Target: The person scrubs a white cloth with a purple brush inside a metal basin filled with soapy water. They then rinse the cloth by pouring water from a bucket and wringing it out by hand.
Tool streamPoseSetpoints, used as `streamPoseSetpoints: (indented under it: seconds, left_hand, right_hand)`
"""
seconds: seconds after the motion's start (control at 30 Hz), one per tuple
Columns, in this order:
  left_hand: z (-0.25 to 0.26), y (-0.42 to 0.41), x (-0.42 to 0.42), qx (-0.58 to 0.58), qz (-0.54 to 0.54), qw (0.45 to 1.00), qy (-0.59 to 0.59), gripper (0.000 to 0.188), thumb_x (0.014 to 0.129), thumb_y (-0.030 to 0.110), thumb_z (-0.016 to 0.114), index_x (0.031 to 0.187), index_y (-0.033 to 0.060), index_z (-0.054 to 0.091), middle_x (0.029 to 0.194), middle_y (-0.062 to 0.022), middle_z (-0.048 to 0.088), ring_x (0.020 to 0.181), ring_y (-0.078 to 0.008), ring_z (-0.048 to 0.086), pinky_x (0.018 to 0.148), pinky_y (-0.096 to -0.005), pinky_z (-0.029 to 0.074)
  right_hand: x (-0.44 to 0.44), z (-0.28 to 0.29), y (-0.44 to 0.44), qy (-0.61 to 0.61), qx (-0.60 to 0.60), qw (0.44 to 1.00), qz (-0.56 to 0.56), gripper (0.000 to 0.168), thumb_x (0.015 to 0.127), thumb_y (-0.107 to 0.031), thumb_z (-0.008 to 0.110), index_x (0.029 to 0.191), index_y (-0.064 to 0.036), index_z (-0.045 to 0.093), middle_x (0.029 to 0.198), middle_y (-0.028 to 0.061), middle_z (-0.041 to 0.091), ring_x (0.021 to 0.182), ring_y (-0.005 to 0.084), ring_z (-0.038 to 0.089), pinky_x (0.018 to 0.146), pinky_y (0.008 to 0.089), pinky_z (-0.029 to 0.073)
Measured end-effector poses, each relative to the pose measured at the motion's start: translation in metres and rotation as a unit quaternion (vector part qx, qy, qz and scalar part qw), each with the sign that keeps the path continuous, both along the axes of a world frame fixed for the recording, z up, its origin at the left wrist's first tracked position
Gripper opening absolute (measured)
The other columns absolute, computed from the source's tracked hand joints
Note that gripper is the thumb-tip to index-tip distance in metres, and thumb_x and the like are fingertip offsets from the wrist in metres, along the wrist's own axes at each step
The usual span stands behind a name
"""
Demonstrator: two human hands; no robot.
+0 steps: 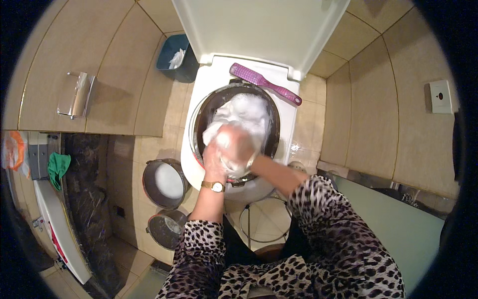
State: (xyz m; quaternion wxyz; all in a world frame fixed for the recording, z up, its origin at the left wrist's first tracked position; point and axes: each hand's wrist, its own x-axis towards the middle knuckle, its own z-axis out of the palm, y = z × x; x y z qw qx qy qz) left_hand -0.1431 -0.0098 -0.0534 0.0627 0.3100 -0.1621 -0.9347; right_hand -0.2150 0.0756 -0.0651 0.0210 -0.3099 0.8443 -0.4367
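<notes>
A dark round basin [274, 112] sits on a white toilet with its lid raised. White foam [249, 106] and wet white cloth [220, 116] fill much of the basin. My left hand [216, 160] grips the cloth at the basin's near left side; a gold wristwatch [217, 187] is on that wrist. My right hand [239, 145] is blurred and presses against the same cloth, so its fingers cannot be made out. Behind the basin, a purple brush [267, 83] with a long handle lies on the toilet.
Two dark buckets stand on the floor at left, the upper bucket [149, 183] holding foamy water, the lower bucket [157, 228] below it. A blue-green bin [168, 48] stands behind left. Nearer me is a round metal-framed stand [242, 220]. A green cloth [58, 168] hangs far left.
</notes>
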Motion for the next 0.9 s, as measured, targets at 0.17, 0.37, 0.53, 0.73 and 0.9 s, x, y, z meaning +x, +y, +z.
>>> streamPoseSetpoints:
  seconds: [0.17, 0.37, 0.53, 0.73, 0.9]
  left_hand:
    - [0.015, 0.003, -0.005, -0.015, 0.006, 0.997, -0.069, 0.037, 0.089, 0.018, 0.054, 0.117, -0.0063, 0.056, 0.109, -0.0147, 0.066, 0.094, -0.0263, 0.066, 0.083, -0.0373, 0.055]
    - [0.057, 0.003, -0.020, 0.058, -0.017, 0.998, 0.024, 0.055, 0.096, 0.042, 0.049, 0.130, -0.0013, 0.049, 0.125, -0.0174, 0.058, 0.109, -0.0308, 0.061, 0.096, -0.0439, 0.049]
    - [-0.031, -0.048, 0.027, 0.109, -0.064, 0.969, 0.212, 0.064, 0.094, 0.056, 0.047, 0.131, 0.0033, 0.048, 0.121, -0.0149, 0.058, 0.106, -0.0275, 0.059, 0.094, -0.0425, 0.049]
    - [0.025, 0.018, -0.013, 0.007, 0.016, 1.000, 0.007, 0.035, 0.098, 0.029, 0.051, 0.121, 0.0029, 0.054, 0.114, -0.0111, 0.062, 0.102, -0.0225, 0.061, 0.091, -0.0348, 0.051]
    - [0.028, -0.001, 0.005, 0.021, 0.017, 0.999, 0.017, 0.032, 0.098, 0.022, 0.049, 0.121, 0.0013, 0.054, 0.115, -0.0120, 0.063, 0.100, -0.0252, 0.062, 0.088, -0.0360, 0.051]
  right_hand:
    - [-0.071, 0.055, 0.011, -0.151, 0.205, 0.967, 0.019, 0.038, 0.078, -0.034, 0.064, 0.106, -0.008, 0.063, 0.102, 0.0152, 0.066, 0.106, 0.0305, 0.059, 0.093, 0.0445, 0.043]
    - [-0.081, 0.022, 0.020, 0.032, 0.070, 0.992, 0.100, 0.040, 0.085, -0.037, 0.062, 0.117, -0.012, 0.061, 0.104, 0.0166, 0.067, 0.102, 0.0327, 0.063, 0.088, 0.0394, 0.048]
    - [0.017, 0.074, -0.016, -0.106, 0.044, 0.978, 0.172, 0.024, 0.083, -0.035, 0.065, 0.086, -0.012, 0.063, 0.076, 0.0149, 0.063, 0.072, 0.0302, 0.066, 0.062, 0.0414, 0.051]
    - [-0.036, 0.032, -0.006, 0.031, 0.033, 0.996, 0.075, 0.018, 0.075, -0.021, 0.061, 0.065, -0.006, 0.061, 0.061, 0.0152, 0.061, 0.056, 0.0317, 0.063, 0.054, 0.0428, 0.051]
    - [0.022, 0.044, -0.007, 0.006, -0.061, 0.989, 0.137, 0.019, 0.082, -0.021, 0.061, 0.068, -0.009, 0.062, 0.064, 0.0139, 0.062, 0.059, 0.0287, 0.063, 0.056, 0.0406, 0.051]
